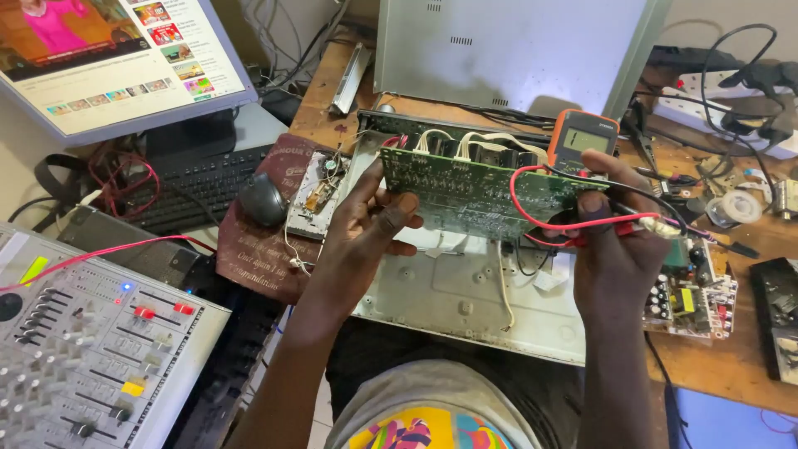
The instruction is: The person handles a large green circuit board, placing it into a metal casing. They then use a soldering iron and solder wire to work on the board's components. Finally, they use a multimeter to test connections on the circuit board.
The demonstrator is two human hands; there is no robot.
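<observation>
While the left hand grips the left end of a green circuit board, thumb on the face turned toward the person and fingers curled behind its edge, the right hand sits at the board's right end, fingers pressed together around the red and black test probes. The board therefore hangs between the two hands, lifted above the open metal chassis that lies on the wooden table. Its long axis runs left to right across the view, slightly lower on the right, and it stands tilted up on its long edge with the solder side facing the person. White wires lead from its top edge back into the chassis. A red lead loops across the board's right part toward the probes. An orange multimeter stands just behind the board's right end. A smaller board with capacitors lies to the right of the right hand. On the left are a computer mouse, a black keyboard, a monitor and an audio mixer.
</observation>
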